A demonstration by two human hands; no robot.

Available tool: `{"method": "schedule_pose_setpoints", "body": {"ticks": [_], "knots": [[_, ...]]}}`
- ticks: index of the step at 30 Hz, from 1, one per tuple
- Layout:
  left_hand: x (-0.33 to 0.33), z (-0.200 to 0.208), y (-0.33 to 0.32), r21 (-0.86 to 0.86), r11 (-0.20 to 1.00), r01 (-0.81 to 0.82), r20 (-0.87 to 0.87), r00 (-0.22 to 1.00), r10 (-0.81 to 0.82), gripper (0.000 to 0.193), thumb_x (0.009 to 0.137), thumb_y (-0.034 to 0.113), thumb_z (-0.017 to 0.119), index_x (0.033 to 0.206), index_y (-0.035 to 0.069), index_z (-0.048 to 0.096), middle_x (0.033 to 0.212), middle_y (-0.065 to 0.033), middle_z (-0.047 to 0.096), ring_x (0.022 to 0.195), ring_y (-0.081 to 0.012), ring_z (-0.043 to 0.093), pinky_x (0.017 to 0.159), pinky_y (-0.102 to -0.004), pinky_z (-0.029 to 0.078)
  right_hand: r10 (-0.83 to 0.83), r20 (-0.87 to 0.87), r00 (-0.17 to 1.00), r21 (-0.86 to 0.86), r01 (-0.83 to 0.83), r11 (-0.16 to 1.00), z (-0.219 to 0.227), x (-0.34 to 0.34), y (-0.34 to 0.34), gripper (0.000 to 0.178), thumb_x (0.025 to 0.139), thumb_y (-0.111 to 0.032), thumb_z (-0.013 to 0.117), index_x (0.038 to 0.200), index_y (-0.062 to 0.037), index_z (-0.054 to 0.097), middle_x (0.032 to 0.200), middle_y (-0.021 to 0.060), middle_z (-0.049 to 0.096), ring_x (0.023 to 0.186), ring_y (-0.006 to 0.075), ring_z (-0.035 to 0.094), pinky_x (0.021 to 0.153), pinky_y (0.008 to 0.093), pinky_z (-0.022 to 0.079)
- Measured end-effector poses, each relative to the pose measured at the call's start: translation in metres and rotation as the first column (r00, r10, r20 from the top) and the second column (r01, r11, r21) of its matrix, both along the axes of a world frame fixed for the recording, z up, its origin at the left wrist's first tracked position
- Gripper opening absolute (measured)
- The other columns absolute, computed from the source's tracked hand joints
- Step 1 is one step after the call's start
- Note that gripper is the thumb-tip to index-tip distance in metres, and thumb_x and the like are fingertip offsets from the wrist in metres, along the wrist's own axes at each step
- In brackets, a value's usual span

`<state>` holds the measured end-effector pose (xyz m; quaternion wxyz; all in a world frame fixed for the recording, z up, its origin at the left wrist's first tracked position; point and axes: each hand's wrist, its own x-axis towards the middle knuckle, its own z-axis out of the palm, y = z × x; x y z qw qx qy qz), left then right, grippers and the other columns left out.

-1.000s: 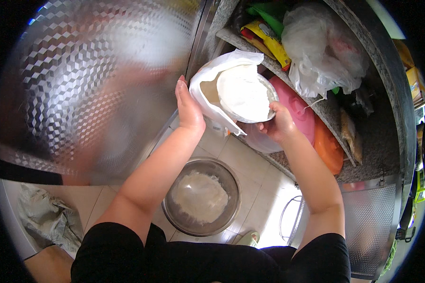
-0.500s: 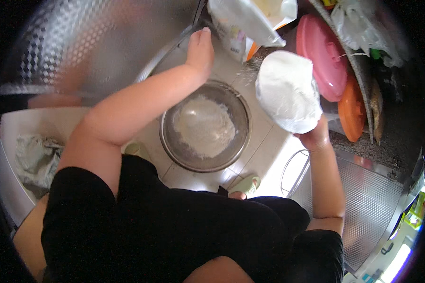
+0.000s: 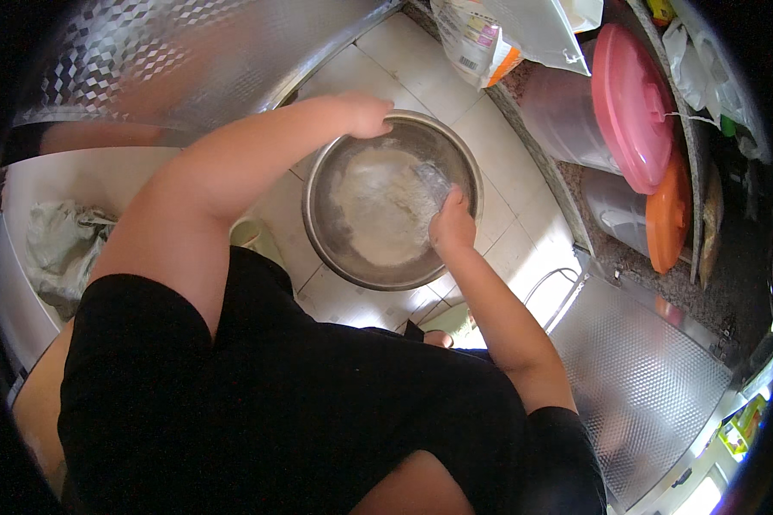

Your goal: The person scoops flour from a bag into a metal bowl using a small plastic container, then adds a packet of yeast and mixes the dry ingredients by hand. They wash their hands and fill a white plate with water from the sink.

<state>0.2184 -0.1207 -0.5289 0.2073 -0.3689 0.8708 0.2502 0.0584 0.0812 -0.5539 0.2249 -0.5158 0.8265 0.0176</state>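
A round metal basin (image 3: 315, 245) stands on the tiled floor before me, holding a heap of pale, flour-like white powder (image 3: 374, 215). At the basin's far rim is my left hand (image 3: 362, 117), its fingers and thumb closed over the edge. My right hand (image 3: 453, 225) grips a clear plastic bowl (image 3: 432, 182), tipped low inside the basin against the powder. Part of the bowl is hidden by the hand and the haze of powder, so I cannot tell how much is left in it.
At the right, a shelf carries a clear bin with a pink lid (image 3: 631, 107) and another with an orange lid (image 3: 668, 215). An open bag (image 3: 481, 43) stands at the far end. Patterned metal panels (image 3: 653, 369) flank me; a crumpled bag (image 3: 60, 249) lies left.
My right hand has brought the powder-filled bowl left and down into the basin and tipped it. My left hand has come down from beside the bag to the basin's rim.
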Motion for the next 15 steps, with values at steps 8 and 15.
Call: {"method": "schedule_pose_setpoints", "body": {"ticks": [8, 15], "knots": [[0.011, -0.012, -0.005, 0.023, 0.998, 0.066, 0.067, 0.995, -0.068, 0.054, 0.083, 0.031, 0.047, 0.13, 0.013, 0.029, 0.108, -0.0168, 0.054, 0.096, -0.032, 0.054, 0.08, -0.0404, 0.043, 0.305, -0.192, 0.933, -0.081, -0.325, 0.942, 0.0, 0.009, 0.0, 0.049, 0.078, -0.008, 0.044, 0.124, -0.0083, 0.03, 0.128, 0.0213, 0.033, 0.07, 0.0351, 0.058, 0.062, 0.0425, 0.047], [0.008, -0.014, -0.005, 0.027, 0.998, 0.058, 0.073, 0.996, -0.06, 0.055, 0.082, 0.033, 0.049, 0.129, 0.011, 0.03, 0.104, -0.0164, 0.056, 0.094, -0.032, 0.055, 0.079, -0.0402, 0.043, 0.474, -0.304, 0.826, -0.138, -0.53, 0.837, -0.011, 0.009, 0.007, 0.046, 0.075, -0.009, 0.047, 0.12, -0.0078, 0.037, 0.128, 0.0197, 0.035, 0.061, 0.0314, 0.058, 0.052, 0.0386, 0.047]]}}
